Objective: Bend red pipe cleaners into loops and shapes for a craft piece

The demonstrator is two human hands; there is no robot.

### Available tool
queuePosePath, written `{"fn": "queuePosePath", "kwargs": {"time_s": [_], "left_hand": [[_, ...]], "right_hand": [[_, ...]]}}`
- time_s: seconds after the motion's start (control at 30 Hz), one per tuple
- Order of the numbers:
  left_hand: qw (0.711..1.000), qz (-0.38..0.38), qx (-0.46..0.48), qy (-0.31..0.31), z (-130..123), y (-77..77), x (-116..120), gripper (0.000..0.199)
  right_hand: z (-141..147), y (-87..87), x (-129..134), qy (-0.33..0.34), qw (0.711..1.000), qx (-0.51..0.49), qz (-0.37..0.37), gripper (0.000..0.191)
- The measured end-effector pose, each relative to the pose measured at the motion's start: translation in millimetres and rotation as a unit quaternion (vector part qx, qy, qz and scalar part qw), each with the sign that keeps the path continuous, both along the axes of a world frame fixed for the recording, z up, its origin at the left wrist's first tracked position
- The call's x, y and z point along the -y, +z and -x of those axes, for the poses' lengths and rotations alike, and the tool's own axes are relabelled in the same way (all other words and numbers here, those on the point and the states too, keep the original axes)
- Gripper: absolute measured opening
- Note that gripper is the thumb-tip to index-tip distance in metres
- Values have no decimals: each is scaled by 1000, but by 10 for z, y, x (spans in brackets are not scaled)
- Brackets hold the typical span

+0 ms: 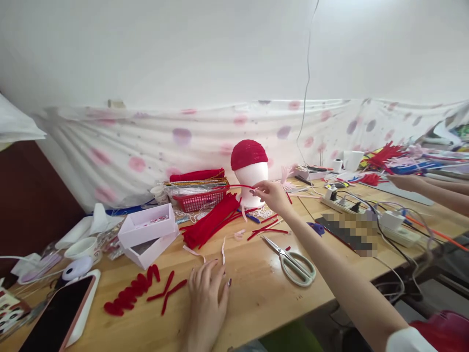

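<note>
My right hand [273, 195] reaches forward, thumb and fingers pinched on the end of a red pipe cleaner [241, 186], which points left toward the basket. Palm down on the table near its front edge, my left hand [208, 288] has its fingers apart and holds nothing. Left of it lie crossed red pipe cleaner pieces [166, 292] and a row of bent red loops [132, 291]. A bundle of red pipe cleaners [212, 222] rests beyond my left hand. Scissors [297, 268] lie partly open below my right forearm.
Behind my right hand stands a white mannequin head [252, 176] wrapped in red on top. A red basket [200, 200], white boxes [148, 227] and a phone [56, 315] are leftward. Power strips [397, 234] with cables and another person's hand [406, 183] are at right.
</note>
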State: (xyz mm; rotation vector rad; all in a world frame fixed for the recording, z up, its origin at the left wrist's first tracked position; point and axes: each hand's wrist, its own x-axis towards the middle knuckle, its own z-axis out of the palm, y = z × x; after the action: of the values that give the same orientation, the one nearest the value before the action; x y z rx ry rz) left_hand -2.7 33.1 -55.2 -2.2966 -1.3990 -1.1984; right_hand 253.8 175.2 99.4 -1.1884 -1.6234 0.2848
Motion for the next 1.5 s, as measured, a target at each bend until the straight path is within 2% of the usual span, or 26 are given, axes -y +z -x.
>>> {"fn": "queuePosePath", "kwargs": {"time_s": [0.1,0.17,0.3,0.37,0.43,0.5,0.53,0.57,0.6,0.73,0.8,0.9,1.07,1.2,1.27,1.4,1.5], "left_hand": [[998,-9,50,-23,16,100,27,25],[995,-9,103,-13,33,252,49,27],[987,31,156,7,-7,601,83,46],[987,57,150,-5,-66,668,118,44],[984,101,147,-20,-141,619,191,36],[971,168,168,-24,-232,493,305,34],[961,198,191,-28,-284,423,370,34],[951,223,212,-46,-340,361,434,33],[941,244,227,-65,-400,314,494,33],[909,308,267,-87,-618,301,631,39],[910,302,275,-78,-691,349,643,36],[902,319,280,-83,-764,414,655,40],[872,367,310,-97,-822,443,669,42],[859,354,349,-119,-798,317,629,43],[829,365,398,-145,-770,237,619,49],[729,427,506,-174,-696,209,629,63],[684,444,553,-169,-647,311,613,60]], "right_hand": [[-31,30,191,3,1000,22,21,15],[-15,67,393,24,998,41,28,11],[135,87,844,128,987,70,68,5],[230,12,1038,168,980,58,92,9],[310,-138,1199,179,977,25,110,18],[377,-351,1330,167,978,-28,125,27],[412,-470,1385,154,974,-87,142,35],[450,-589,1434,140,932,-266,204,40],[493,-702,1477,122,910,-330,220,45],[723,-1007,1598,98,864,-434,237,51],[856,-1058,1634,95,842,-469,250,53],[1038,-1047,1682,94,808,-527,248,52],[1153,-978,1747,154,824,-492,237,49],[1027,-971,1714,149,817,-500,245,54],[946,-965,1686,132,812,-520,230,54],[857,-929,1683,112,807,-554,174,48],[849,-931,1735,116,845,-497,160,44]]}}
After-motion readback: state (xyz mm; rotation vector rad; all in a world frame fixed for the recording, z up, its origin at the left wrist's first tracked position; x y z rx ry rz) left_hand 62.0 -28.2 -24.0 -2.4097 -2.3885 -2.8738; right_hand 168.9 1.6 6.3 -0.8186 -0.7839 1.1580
